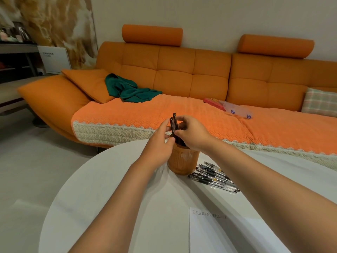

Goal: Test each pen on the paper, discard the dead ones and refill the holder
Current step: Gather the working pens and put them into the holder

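The paper (218, 234) lies at the near right edge of the white round table (109, 179). It is a plain white sheet. One row of small handwritten test marks runs along its far edge; the remainder of the sheet is unmarked.

Both bare forearms extend from the near edge toward the far edge of the table, where the holder (182, 161) stands upright. The holder is a cylindrical orange-brown cup with fine vertical ribbing and a pale motif on its near wall.

A bundle of pens (174, 125) stands in the holder, their dark caps projecting well above the rim and leaning slightly left. The right hand (193, 134) is closed around this bundle from the right, with fingers curled over it and the thumb pressed against the near side. The left hand (158, 141) meets the bundle from the left. Its fingers lie against the caps and its thumb sits at the rim of the holder. It appears to pinch the bundle, although the right hand partly masks the contact.

The loose pens (213, 177) lie in a flat pile just to the right of the holder, between it and the paper. They have clear barrels, black grips and black caps, and are roughly parallel.

Beyond the far edge stands an orange sofa (182, 70) carrying a green cloth (127, 88), a clear plastic box (237, 108) and a plaid cushion (319, 101).
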### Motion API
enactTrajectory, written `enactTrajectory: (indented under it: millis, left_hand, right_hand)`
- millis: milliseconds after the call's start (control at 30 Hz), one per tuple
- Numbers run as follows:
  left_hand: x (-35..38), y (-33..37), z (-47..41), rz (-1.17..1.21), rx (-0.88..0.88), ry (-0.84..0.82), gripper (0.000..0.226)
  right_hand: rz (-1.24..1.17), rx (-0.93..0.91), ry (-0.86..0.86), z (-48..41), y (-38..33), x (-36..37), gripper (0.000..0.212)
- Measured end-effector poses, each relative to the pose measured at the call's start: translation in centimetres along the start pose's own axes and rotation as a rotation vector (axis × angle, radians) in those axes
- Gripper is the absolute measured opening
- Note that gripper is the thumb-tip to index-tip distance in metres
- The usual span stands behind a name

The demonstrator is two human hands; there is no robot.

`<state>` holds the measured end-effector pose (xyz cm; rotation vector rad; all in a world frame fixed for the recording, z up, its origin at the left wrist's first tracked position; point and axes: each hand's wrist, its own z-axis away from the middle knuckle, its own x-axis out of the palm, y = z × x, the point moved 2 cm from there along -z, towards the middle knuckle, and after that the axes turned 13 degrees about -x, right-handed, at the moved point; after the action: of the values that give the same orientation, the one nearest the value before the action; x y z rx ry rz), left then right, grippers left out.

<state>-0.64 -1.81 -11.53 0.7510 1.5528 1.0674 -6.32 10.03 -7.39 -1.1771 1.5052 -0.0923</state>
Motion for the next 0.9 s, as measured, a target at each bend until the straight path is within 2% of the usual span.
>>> enactTrajectory:
  millis: [133, 233, 367, 500, 633, 700, 900]
  left_hand:
    - [-0.2, 0.4, 0.1, 0.027, 0.014, 0.014, 0.064]
    - [-0.3, 0.5, 0.1, -0.011, 0.029, 0.015, 0.061]
    - [-0.4, 0.7, 0.0, -0.076, 0.049, 0.02, 0.057]
    - [-0.7, 1.0, -0.4, -0.107, 0.068, 0.087, 0.049]
    - [-0.2, 0.4, -0.6, -0.138, 0.048, 0.019, 0.062]
    - [0.0, 0.3, -0.5, -0.183, 0.049, -0.024, 0.069]
    - [0.0, 0.4, -0.7, -0.058, 0.037, -0.005, 0.063]
  right_hand:
    - [0.163, -0.07, -0.04, 0.3, -0.3, -0.3, 0.054]
    - [0.17, -0.087, -0.043, 0.4, -0.3, -0.8, 0.052]
    - [0.239, -0.055, -0.041, 0.3, -0.1, -2.0, 0.039]
    - [0.075, 0.006, -0.103, 0.8, 0.5, -2.4, 0.04]
    - [0.022, -0.027, -0.035, 0.9, 1.2, -2.2, 0.036]
    - [0.042, -0.049, -0.016, 1.1, 0.9, -1.8, 0.041]
    - [0.195, -0.054, 0.067, 0.5, 0.6, -1.0, 0.052]
